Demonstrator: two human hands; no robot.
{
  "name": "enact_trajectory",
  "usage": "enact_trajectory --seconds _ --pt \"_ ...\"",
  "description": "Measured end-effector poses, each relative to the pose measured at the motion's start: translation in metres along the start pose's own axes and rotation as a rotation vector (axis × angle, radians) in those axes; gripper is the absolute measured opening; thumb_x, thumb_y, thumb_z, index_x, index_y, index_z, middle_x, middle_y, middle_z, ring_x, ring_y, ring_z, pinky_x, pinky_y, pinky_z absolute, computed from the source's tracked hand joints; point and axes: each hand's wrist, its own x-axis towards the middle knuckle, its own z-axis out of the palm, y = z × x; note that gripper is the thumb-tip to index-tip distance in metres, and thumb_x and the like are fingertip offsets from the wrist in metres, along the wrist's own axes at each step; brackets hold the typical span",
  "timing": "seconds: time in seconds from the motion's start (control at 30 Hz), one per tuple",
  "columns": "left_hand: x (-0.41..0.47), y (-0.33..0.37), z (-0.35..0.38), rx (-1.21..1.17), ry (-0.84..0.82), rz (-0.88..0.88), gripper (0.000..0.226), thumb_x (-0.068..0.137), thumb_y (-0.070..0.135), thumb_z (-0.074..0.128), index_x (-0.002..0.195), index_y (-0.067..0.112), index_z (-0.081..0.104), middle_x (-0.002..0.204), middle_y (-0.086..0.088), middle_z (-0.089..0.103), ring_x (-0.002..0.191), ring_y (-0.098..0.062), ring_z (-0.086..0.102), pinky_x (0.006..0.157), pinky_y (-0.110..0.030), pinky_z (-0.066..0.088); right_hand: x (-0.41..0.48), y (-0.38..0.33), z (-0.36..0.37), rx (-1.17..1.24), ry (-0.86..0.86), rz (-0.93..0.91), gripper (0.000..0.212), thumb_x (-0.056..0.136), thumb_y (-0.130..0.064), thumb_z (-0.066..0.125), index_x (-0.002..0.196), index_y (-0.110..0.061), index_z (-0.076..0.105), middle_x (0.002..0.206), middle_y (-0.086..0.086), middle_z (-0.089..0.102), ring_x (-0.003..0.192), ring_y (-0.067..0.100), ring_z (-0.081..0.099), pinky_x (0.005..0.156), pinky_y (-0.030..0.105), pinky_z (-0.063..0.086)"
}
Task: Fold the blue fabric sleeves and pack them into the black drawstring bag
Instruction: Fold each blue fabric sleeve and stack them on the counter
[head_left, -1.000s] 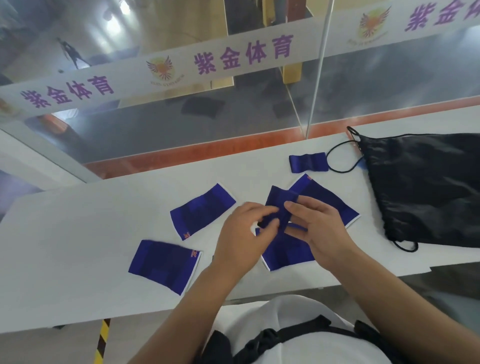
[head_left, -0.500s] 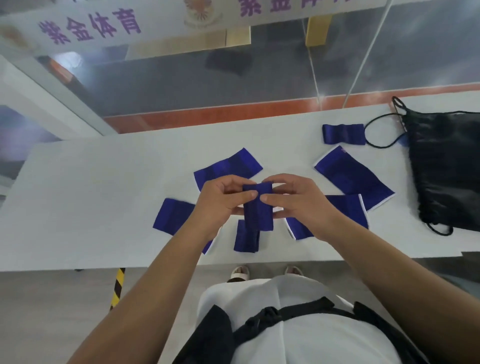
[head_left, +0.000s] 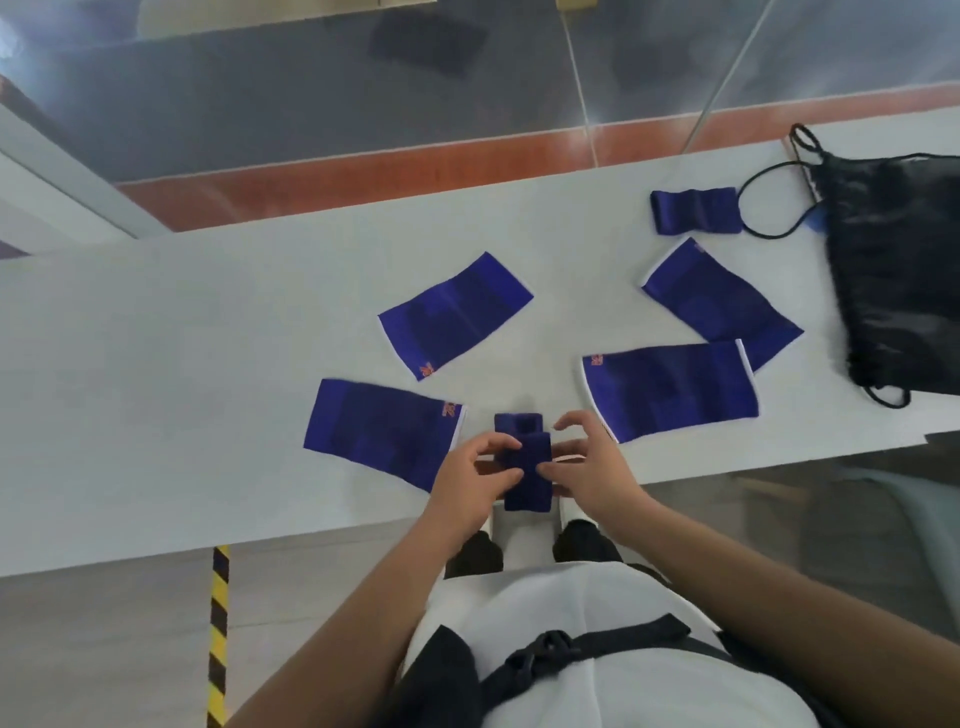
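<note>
A narrow, part-folded blue sleeve (head_left: 524, 462) lies over the white table's near edge. My left hand (head_left: 475, 480) pinches its left side and my right hand (head_left: 589, 467) pinches its right side, the upper fingers lifted. Several flat blue sleeves lie around: one at the left (head_left: 382, 431), one behind it (head_left: 457, 314), one to the right (head_left: 670, 389) and one further right (head_left: 719, 306). A folded blue sleeve (head_left: 696, 210) sits at the back right beside the black drawstring bag (head_left: 898, 270).
The white table (head_left: 156, 364) runs across the view; its near edge is under my hands. The bag's cord loops (head_left: 769, 208) lie on the table by the folded sleeve. A glass wall with an orange sill stands behind. A yellow-black floor stripe (head_left: 218, 623) is below.
My head has tipped further down, so the scene has slid up. My hands have brought the sleeve down to the table's near edge and its folded strip now lies lengthwise between them.
</note>
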Motion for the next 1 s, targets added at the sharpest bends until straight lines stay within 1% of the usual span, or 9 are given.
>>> enact_trajectory --seconds 0.1,0.23,0.4,0.5,0.6,0.73,0.8,0.9,1.0 --pt "0.012 0.000 -0.009 0.100 0.030 0.075 0.032 0.089 0.005 0.071 0.112 0.027 0.068 0.111 0.006 0.069 0.100 -0.010 0.066 0.080 -0.021 0.059 0.009 0.002 0.011 -0.132 0.105 -0.111 0.027 0.085 0.002 0.071 0.090 -0.022 0.059 0.098 0.003 0.068 0.089 0.023 0.071 0.075 0.045 0.063" --pt "0.025 -0.001 -0.016 0.184 0.025 0.153 0.037 0.087 0.003 0.071 0.118 0.023 0.068 0.109 0.008 0.066 0.093 -0.002 0.063 0.073 -0.009 0.053 0.019 -0.003 0.024 -0.205 0.182 -0.140 0.018 0.088 0.000 0.067 0.089 -0.018 0.064 0.102 0.003 0.069 0.089 0.019 0.070 0.077 0.037 0.062" --pt "0.032 -0.014 -0.012 0.333 0.040 0.262 0.040 0.088 0.004 0.071 0.124 0.019 0.066 0.123 0.000 0.060 0.100 -0.013 0.063 0.089 -0.033 0.059 0.019 0.007 0.040 -0.408 0.281 -0.242 0.018 0.088 -0.005 0.063 0.092 -0.021 0.061 0.102 0.001 0.063 0.088 0.018 0.061 0.078 0.029 0.053" --pt "0.032 -0.018 -0.014 0.376 0.028 0.303 0.041 0.089 0.009 0.072 0.127 0.020 0.065 0.130 0.000 0.059 0.108 -0.013 0.060 0.095 -0.034 0.056 0.017 0.010 0.042 -0.431 0.311 -0.262 0.018 0.091 -0.006 0.062 0.096 -0.023 0.060 0.106 -0.003 0.056 0.093 0.016 0.056 0.080 0.023 0.048" --pt "0.033 -0.020 -0.018 0.484 0.035 0.383 0.046 0.092 0.021 0.070 0.137 0.025 0.057 0.146 0.000 0.048 0.131 -0.017 0.047 0.110 -0.035 0.045 0.010 0.017 0.036 -0.502 0.345 -0.397 0.019 0.091 -0.011 0.067 0.109 -0.015 0.064 0.117 -0.002 0.055 0.105 0.017 0.054 0.094 0.032 0.051" --pt "0.034 -0.021 -0.027 0.820 -0.060 0.587 0.055 0.102 0.035 0.051 0.153 0.023 0.033 0.164 -0.001 0.026 0.151 -0.021 0.019 0.119 -0.031 0.013 0.003 0.032 0.021 -0.937 0.299 -0.741 0.035 0.089 -0.020 0.071 0.124 -0.014 0.066 0.142 0.008 0.057 0.135 0.029 0.047 0.111 0.047 0.038" --pt "0.039 -0.027 -0.030 1.051 -0.087 0.627 0.059 0.105 0.043 0.037 0.158 0.024 0.019 0.167 0.001 0.016 0.154 -0.024 0.011 0.121 -0.037 0.002 0.005 0.040 0.014 -1.119 0.239 -0.803 0.035 0.090 -0.026 0.070 0.124 -0.016 0.068 0.145 0.005 0.057 0.141 0.029 0.044 0.113 0.054 0.035" --pt "0.049 -0.038 -0.032 1.260 -0.118 0.606 0.064 0.103 0.052 0.020 0.160 0.027 0.003 0.169 0.004 0.002 0.155 -0.029 0.002 0.124 -0.050 0.001 0.009 0.045 0.008 -1.243 0.194 -0.779 0.033 0.095 -0.033 0.061 0.125 -0.021 0.069 0.143 0.000 0.059 0.142 0.029 0.043 0.112 0.061 0.034" --pt "0.055 -0.046 -0.033 1.319 -0.109 0.597 0.065 0.102 0.056 0.015 0.159 0.027 -0.001 0.169 0.003 0.001 0.155 -0.032 0.004 0.123 -0.055 0.008 0.012 0.043 0.008 -1.248 0.151 -0.731 0.038 0.098 -0.039 0.048 0.127 -0.024 0.068 0.143 -0.003 0.059 0.142 0.026 0.044 0.114 0.059 0.031"
